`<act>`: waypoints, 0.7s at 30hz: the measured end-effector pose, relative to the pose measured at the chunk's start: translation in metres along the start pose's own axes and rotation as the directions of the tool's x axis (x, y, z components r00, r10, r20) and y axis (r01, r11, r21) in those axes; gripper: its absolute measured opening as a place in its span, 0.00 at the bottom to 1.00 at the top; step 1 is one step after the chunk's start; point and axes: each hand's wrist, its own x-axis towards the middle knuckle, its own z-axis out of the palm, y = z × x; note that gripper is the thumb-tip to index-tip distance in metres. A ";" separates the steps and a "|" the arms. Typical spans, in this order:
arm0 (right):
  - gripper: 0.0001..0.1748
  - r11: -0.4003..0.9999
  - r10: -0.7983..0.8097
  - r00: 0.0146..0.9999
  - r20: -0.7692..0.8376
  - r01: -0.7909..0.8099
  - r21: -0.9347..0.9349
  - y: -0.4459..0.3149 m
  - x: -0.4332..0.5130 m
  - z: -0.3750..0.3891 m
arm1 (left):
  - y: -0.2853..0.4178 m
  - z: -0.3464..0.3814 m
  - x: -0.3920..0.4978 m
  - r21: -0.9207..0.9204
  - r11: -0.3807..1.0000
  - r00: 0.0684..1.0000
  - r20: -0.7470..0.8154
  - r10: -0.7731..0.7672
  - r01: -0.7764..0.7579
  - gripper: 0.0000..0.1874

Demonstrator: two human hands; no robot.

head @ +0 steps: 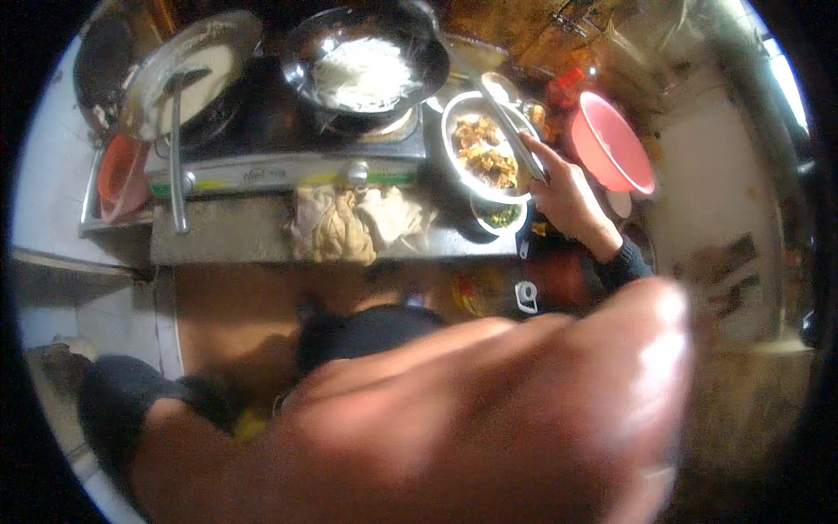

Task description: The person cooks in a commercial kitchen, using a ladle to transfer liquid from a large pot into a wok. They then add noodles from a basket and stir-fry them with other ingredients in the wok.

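My right hand (569,196) grips the metal handle of a long utensil (488,98); its head reaches up to the right rim of a black wok (294,72). Pale, thin strips of food (370,73) lie in that wok, which sits on a gas stove (281,171). Under the handle is a white oval dish (452,160) of browned food pieces. A small bowl (520,223) with chopped greens stands just below the dish. My left hand is out of view.
At the left, a second pan (141,108) holds a whitish liquid and a ladle (175,150). Crumpled cloths (344,226) lie along the counter's front edge. A pink basin (615,144) is tilted at the right; an orange-red container (121,177) stands far left.
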 end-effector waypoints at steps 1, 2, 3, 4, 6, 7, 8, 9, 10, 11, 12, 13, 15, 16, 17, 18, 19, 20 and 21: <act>0.39 0.998 -0.065 0.998 0.019 0.066 -0.005 0.014 0.004 -0.005 | -0.005 0.005 0.009 0.015 1.000 0.998 -0.049 -0.026 0.027 0.28; 0.40 0.993 -0.107 0.994 -0.012 0.106 -0.060 0.028 0.013 -0.006 | -0.013 0.012 0.016 0.027 0.998 0.995 -0.085 -0.050 0.053 0.28; 0.41 0.997 -0.052 0.998 0.026 0.053 -0.053 0.043 0.024 -0.010 | -0.024 0.012 0.021 0.111 0.993 0.989 -0.148 -0.028 0.045 0.28; 0.40 0.989 -0.130 0.991 0.002 0.130 -0.070 0.055 0.037 -0.009 | -0.041 0.013 0.029 0.043 0.992 0.974 -0.199 -0.111 0.122 0.28; 0.39 0.969 -0.210 0.978 -0.019 0.205 -0.135 0.076 0.065 -0.005 | -0.083 0.009 0.040 0.058 0.982 0.946 -0.284 -0.155 0.178 0.26; 0.38 0.953 -0.255 0.966 -0.033 0.245 -0.178 0.082 0.081 -0.001 | -0.107 0.004 0.043 0.058 0.978 0.932 -0.319 -0.170 0.198 0.24; 0.38 0.941 -0.317 0.948 -0.036 0.309 -0.134 0.086 0.094 0.002 | -0.129 -0.003 0.042 0.062 0.966 0.917 -0.335 -0.216 0.250 0.24; 0.38 0.937 -0.312 0.950 -0.019 0.305 -0.168 0.087 0.108 0.007 | -0.152 -0.012 0.037 0.044 0.953 0.898 -0.350 -0.268 0.301 0.25; 0.38 0.920 -0.344 0.939 -0.023 0.332 -0.206 0.084 0.121 0.012 | -0.174 -0.022 0.029 -0.028 0.935 0.867 -0.366 -0.339 0.354 0.24; 0.38 0.910 -0.348 0.937 -0.023 0.332 -0.248 0.082 0.128 0.013 | -0.196 -0.034 0.019 -0.113 0.915 0.837 -0.373 -0.400 0.386 0.23; 0.37 0.882 -0.377 0.926 -0.005 0.357 -0.306 0.080 0.130 0.012 | -0.219 -0.044 0.009 -0.167 0.901 0.795 -0.427 -0.432 0.400 0.23; 0.35 0.873 -0.390 0.921 0.007 0.372 -0.316 0.077 0.130 0.011 | -0.242 -0.051 -0.006 -0.238 0.885 0.749 -0.472 -0.466 0.400 0.22; 0.35 0.857 -0.428 0.904 -0.011 0.403 -0.321 0.074 0.118 0.004 | -0.285 -0.065 -0.038 -0.327 0.843 0.610 -0.584 -0.536 0.428 0.22; 0.36 0.908 -0.276 0.957 0.091 0.291 -0.301 0.076 0.107 -0.003 | -0.303 -0.067 -0.058 -0.371 0.837 0.567 -0.617 -0.546 0.403 0.21; 0.37 0.951 -0.282 0.955 0.094 0.291 -0.101 0.076 0.096 -0.007 | -0.320 -0.071 -0.078 -0.425 0.807 0.479 -0.652 -0.587 0.411 0.21; 0.39 0.968 -0.245 0.965 0.090 0.248 -0.022 0.077 0.089 -0.011 | -0.335 -0.076 -0.094 -0.454 0.804 0.469 -0.654 -0.594 0.385 0.20; 0.42 0.987 -0.162 0.984 0.074 0.162 0.014 0.077 0.084 -0.010 | -0.348 -0.077 -0.111 -0.491 0.784 0.431 -0.656 -0.620 0.379 0.20; 0.40 0.995 -0.096 0.993 0.067 0.097 -0.003 0.076 0.082 -0.008 | -0.360 -0.076 -0.124 -0.522 0.761 0.378 -0.663 -0.646 0.386 0.20; 0.40 0.980 -0.199 0.980 0.014 0.199 0.025 0.075 0.085 -0.005 | -0.370 -0.077 -0.133 -0.531 0.759 0.391 -0.652 -0.650 0.377 0.20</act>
